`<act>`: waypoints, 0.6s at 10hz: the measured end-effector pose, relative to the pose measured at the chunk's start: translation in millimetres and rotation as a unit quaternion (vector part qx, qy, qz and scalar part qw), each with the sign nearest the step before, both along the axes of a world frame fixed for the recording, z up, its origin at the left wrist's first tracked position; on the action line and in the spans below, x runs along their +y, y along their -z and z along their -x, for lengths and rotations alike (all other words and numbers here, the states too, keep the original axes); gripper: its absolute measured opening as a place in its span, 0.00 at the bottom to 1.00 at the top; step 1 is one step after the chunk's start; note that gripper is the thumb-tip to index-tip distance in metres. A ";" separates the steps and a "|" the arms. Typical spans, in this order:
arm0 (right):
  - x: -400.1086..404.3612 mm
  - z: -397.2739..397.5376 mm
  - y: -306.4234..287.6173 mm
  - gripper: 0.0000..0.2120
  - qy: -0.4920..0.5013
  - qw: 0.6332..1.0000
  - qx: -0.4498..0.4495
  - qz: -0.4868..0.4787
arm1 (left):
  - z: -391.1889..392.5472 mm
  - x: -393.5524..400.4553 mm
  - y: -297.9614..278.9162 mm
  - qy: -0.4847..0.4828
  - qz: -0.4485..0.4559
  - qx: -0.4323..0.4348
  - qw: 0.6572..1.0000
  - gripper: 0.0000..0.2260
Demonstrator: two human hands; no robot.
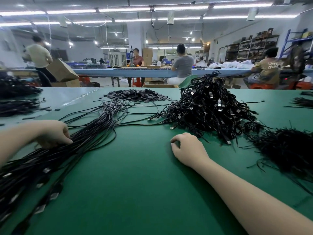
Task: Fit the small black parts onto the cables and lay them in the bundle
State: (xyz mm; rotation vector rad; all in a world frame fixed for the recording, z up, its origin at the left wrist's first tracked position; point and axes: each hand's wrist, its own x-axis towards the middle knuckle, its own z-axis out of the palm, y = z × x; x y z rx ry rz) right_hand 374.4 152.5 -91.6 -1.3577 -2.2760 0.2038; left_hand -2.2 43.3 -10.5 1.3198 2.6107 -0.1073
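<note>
While the left hand (pixel 54 134) sits at the left edge of the frame with curled fingers pressing on the bundle (pixel 50 158), I can't tell whether it actually pinches a cable or just rests on top. Bundle = long black cables laid side by side, running from lower left up toward frame centre, where the thin ends fan out; metal-tipped plugs show at the lower-left end. Right hand (pixel 186 148) is at centre-right, down on the green table mat (pixel 135 184), fingers loosely curled under, thumb and forefinger close together; nothing visible held, though a small part there would be hidden. Small black parts (pixel 135 95) lie in a loose flat heap at upper centre of the mat, beyond the fanned cable ends, well apart from both hands; a few strays around it. Tangled heap of coiled cables (pixel 210 107) with plugs is right of centre, just beyond the right hand. Another dark mass of thin black strands (pixel 288 150) at the right edge. More black cable piles (pixel 15 97) at the upper left edge. No bins or trays on the mat; everything is in loose heaps. Background: blue bench (pixel 135 72), seated workers, cardboard boxes (pixel 61 70), shelving (pixel 250 48) at upper right.
</note>
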 end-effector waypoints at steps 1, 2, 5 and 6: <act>-0.3 -1.5 -0.3 0.12 -0.001 1.000 0.005 0.005 | 25.0 -14.3 2.3 0.002 -0.047 -0.032 0.998 0.08; -1.5 -1.8 -1.1 0.12 -0.004 1.000 0.004 0.010 | 40.5 -20.3 3.9 -0.014 -0.017 -0.029 0.999 0.11; -2.2 -1.9 -0.9 0.12 0.002 1.000 0.008 0.006 | 68.9 6.9 -32.2 -0.054 -0.116 0.008 0.992 0.07; -0.7 -1.7 0.0 0.12 0.005 1.000 0.008 -0.001 | -3.4 18.6 -276.2 0.039 -0.246 0.031 0.968 0.07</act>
